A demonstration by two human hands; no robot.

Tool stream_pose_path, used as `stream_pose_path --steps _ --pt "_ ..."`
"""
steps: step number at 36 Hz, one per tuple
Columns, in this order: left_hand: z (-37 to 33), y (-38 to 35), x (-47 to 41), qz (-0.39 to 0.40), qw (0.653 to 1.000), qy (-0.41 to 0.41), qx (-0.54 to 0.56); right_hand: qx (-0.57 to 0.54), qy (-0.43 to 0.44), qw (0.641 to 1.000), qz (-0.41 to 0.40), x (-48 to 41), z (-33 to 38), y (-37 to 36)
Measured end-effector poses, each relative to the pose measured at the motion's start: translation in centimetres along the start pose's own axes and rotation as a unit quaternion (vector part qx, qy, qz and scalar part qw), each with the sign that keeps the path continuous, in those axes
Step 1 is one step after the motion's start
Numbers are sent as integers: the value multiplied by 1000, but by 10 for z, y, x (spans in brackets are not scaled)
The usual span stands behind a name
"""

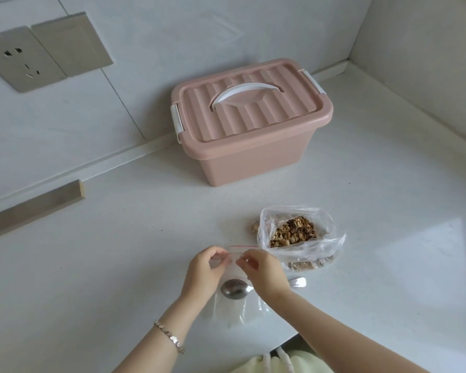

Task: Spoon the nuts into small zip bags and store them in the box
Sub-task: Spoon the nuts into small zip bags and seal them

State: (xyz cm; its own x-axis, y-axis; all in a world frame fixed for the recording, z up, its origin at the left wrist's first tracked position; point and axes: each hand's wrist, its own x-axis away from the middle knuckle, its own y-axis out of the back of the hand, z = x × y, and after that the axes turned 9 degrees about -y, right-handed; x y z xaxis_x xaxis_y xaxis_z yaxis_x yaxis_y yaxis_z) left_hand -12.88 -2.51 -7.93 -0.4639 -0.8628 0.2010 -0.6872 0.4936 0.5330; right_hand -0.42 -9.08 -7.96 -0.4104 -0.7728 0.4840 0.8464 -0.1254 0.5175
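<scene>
Walnut pieces (293,232) sit in a crumpled clear plastic bag (307,247) before the closed pink plastic box (250,130). Nearer still, left hand (203,270) and right hand (264,273) pinch a small clear zip bag (233,269) by its red-lined mouth above a steel spoon (233,289); open white counter (119,251) lies left of the box.

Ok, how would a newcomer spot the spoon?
From the pink storage box, come forward past the open bag of walnuts. The spoon lies beneath the left hand and right hand, its grey metal bowl standing out against clear zip bags.
</scene>
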Motion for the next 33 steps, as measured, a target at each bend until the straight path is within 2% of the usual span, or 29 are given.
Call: stream_pose_path --steps 5,9,14,22,33 --pt "-30 18 6 -73 996 -43 16 -114 35 992 -48 17 17 21" --pt "-64 26 12 -121 988 -30 89 -220 27 973 -67 34 33 39" --pt "-106 26 20 -41 977 8 208 -246 45 965 -84 50 40 56" --pt "-134 24 32 101 959 59 259 -227 67 967 -98 65 32 84" --pt "-142 21 47 52 966 72 241 -235 60 967 -73 78 26 89"
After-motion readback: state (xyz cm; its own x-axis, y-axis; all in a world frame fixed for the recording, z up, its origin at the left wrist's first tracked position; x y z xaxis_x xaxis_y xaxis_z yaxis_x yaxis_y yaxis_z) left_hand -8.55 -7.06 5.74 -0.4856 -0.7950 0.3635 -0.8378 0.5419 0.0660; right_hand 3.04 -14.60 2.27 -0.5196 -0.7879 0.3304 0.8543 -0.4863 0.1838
